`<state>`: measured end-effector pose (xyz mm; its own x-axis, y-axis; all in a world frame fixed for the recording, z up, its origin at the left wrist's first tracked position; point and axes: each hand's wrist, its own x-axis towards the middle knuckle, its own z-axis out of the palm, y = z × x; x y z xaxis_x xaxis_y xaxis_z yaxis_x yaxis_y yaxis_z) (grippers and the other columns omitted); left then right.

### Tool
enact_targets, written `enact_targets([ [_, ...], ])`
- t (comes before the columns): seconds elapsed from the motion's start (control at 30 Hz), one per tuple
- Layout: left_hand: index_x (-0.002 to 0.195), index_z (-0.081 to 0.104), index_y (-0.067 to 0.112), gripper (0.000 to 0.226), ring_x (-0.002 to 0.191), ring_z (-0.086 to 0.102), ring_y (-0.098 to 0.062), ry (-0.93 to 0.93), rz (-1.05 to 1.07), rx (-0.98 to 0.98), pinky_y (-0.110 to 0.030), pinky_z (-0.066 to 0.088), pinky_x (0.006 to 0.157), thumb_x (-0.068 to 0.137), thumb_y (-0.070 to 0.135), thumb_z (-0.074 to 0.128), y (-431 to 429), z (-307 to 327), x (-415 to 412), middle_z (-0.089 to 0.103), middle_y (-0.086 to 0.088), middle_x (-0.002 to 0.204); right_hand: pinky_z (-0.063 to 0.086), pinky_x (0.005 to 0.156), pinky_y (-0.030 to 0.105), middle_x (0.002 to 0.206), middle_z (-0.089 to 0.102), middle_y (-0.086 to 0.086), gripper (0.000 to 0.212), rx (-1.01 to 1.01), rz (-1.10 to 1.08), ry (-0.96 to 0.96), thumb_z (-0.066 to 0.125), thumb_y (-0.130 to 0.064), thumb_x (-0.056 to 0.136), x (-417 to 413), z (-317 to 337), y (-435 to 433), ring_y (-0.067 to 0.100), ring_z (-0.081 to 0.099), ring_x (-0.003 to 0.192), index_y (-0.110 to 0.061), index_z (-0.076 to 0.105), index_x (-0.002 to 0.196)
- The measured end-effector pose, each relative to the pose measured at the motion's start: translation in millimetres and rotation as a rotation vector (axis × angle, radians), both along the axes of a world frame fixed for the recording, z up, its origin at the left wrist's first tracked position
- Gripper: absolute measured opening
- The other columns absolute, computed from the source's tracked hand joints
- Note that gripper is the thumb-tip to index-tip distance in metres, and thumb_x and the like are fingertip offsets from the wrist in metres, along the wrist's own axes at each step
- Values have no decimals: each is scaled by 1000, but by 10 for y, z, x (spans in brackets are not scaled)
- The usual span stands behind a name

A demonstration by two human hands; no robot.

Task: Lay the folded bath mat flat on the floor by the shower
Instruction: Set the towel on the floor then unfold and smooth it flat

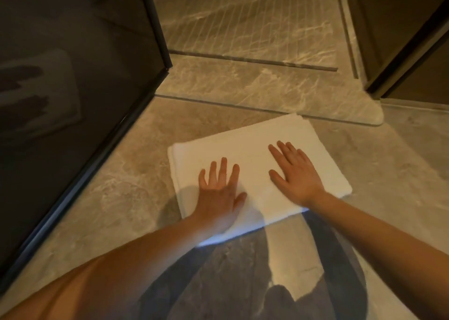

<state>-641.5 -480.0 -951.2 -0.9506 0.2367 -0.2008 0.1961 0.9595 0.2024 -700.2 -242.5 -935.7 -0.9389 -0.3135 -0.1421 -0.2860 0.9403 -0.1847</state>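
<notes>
**Head view, read from left to right.** A dark glass panel (pixel 73 88) in a black frame (pixel 80 186) is seen along the left edge of the marble floor (pixel 121 198). The folded white bath mat (pixel 255 154) is laid on the floor, set askew, with stacked layers shown along its left side. That side is separated from the frame by bare floor. The mat's far corner is placed just short of the floor's far edge, where a raised stone sill (pixel 243 88) is met.

The left hand (pixel 220 193) is pressed flat on the mat's near left part, with fingers straight and spread; nothing is gripped. The right hand (pixel 296 173) is laid flat on the mat's right half, with fingers straight and the thumb held apart; nothing is gripped.

The floor along the mat's near edge is crossed by a dark shadow (pixel 218 283). A grooved shower floor (pixel 243 23) is shown beyond the sill. A dark door (pixel 401 40) is seen at the far right.
</notes>
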Motion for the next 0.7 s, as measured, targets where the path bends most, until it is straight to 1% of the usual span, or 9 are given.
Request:
enact_targets([
  [0.1, 152, -19, 21, 89, 148, -5, -43, -147, 39, -42, -60, 5, 116, 86, 73, 10, 301, 73, 365, -20, -18, 161, 0, 121, 34, 166, 5, 0, 67, 93, 308, -60, 24, -57, 98, -343, 154, 217, 19, 1, 152, -34, 1, 156],
  [0.17, 153, -8, 15, 88, 144, 9, -45, -145, 9, -124, -60, 16, 113, 89, 69, 19, 401, 191, 492, -4, -24, 161, 3, 122, 37, 165, 3, 0, 69, 174, 409, -100, 35, -51, 99, -497, 267, 189, 20, 2, 152, -31, 2, 157],
  [0.23, 152, 12, 16, 75, 137, 23, -40, -31, -47, -120, -54, 24, 110, 93, 61, 21, 333, 322, 433, 21, -22, 156, 8, 121, 41, 165, 10, 4, 70, 122, 334, -38, 41, -45, 97, -437, 327, -2, 24, 8, 152, -27, 9, 157],
  [0.27, 151, 17, 17, 68, 138, 23, -37, 51, -121, -99, -52, 23, 111, 96, 56, 20, 251, 356, 369, 25, -18, 156, 11, 121, 43, 164, 15, 8, 69, 25, 213, 20, 39, -44, 96, -312, 329, -115, 27, 12, 151, -24, 13, 157],
  [0.33, 155, 12, 21, 61, 149, 6, -30, 114, -297, -66, -48, 8, 121, 101, 48, 19, 21, 360, 220, 10, -10, 164, 13, 120, 46, 163, 18, 12, 69, -147, -73, 88, 30, -46, 95, 63, 255, -334, 30, 14, 150, -17, 18, 156],
  [0.4, 157, 5, 23, 61, 152, -9, -22, 67, -372, -42, -45, -5, 122, 103, 46, 20, -208, 286, 153, -4, -3, 166, 7, 121, 47, 165, 9, 10, 70, -125, -199, 61, 21, -50, 97, 413, 108, -471, 27, 5, 152, -16, 13, 157],
  [0.5, 158, 6, 24, 62, 152, -10, -18, 56, -330, -19, -45, -3, 123, 103, 49, 20, -441, 123, 255, -3, 0, 166, -2, 122, 45, 165, -2, 6, 73, -31, -166, 24, 16, -57, 97, 619, -73, -570, 23, -4, 152, -18, 0, 157],
  [0.6, 157, 10, 23, 62, 153, -2, -21, 110, -221, -38, -48, 4, 122, 102, 51, 16, -576, 31, 406, 4, -3, 166, -4, 121, 43, 165, 0, 4, 76, -40, -26, 36, 10, -60, 93, 469, -111, -715, 22, -3, 152, -20, 0, 158],
  [0.7, 157, 13, 21, 63, 153, 5, -23, 125, -73, -53, -51, 12, 121, 102, 50, 17, -712, 22, 508, 9, -5, 166, -3, 122, 42, 165, 4, 4, 75, -54, 104, 44, 19, -58, 95, 244, -107, -964, 22, 0, 152, -21, 4, 158],
])
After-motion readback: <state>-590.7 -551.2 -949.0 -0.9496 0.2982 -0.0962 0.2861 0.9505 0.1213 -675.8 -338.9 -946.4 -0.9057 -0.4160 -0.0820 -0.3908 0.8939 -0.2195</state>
